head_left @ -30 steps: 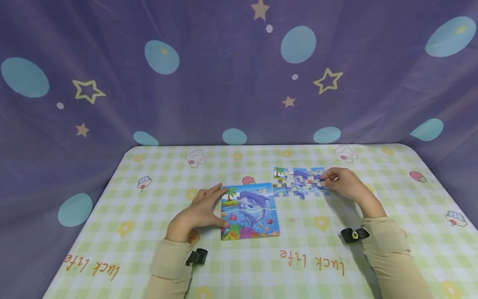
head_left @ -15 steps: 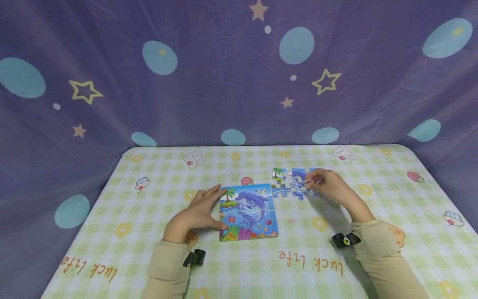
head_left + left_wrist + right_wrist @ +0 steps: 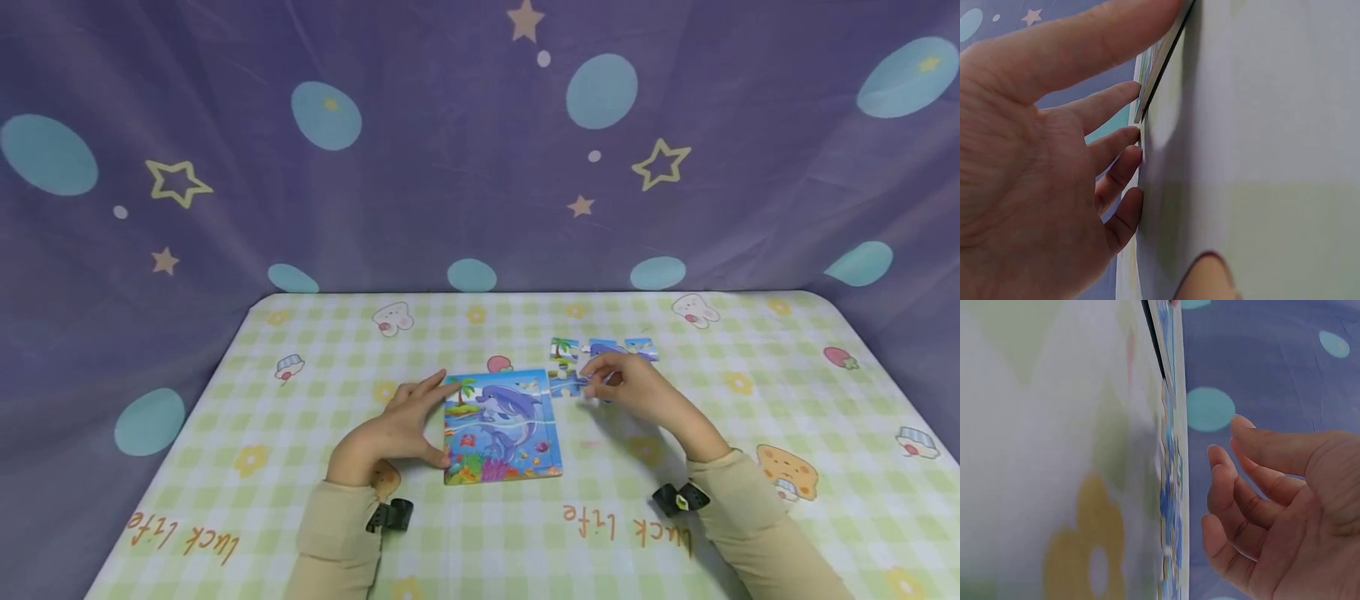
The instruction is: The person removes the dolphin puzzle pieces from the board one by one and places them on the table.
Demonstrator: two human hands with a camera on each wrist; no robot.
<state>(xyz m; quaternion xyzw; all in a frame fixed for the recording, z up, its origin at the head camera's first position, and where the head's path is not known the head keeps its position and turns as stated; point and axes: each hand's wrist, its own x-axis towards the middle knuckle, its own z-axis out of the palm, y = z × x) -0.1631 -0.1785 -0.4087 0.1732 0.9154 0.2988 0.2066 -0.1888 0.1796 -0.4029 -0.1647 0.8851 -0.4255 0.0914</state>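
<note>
A square dolphin picture puzzle board (image 3: 506, 425) lies flat on the tablecloth. My left hand (image 3: 397, 425) rests at its left side, fingers spread, with the thumb and a fingertip touching the edge. The left wrist view shows those fingers nearly straight beside the board's thin rim (image 3: 1159, 69). Behind and right of the board lie several loose jigsaw pieces, among them one with a palm tree (image 3: 564, 348). My right hand (image 3: 637, 387) hovers over them, loosely curled, hiding some. In the right wrist view nothing shows between its fingers (image 3: 1222, 487), which are apart from the pieces (image 3: 1169, 506).
A pale green checked tablecloth (image 3: 262, 533) with printed flowers, cupcakes and lettering covers the table. A purple curtain (image 3: 420, 167) with stars and blue ovals hangs behind its far edge. Each wrist wears a dark strap (image 3: 681, 498).
My right hand has moved left across the loose pieces, from the right column to the middle and left ones, uncovering a right-hand piece. The left hand stays at the board.
</note>
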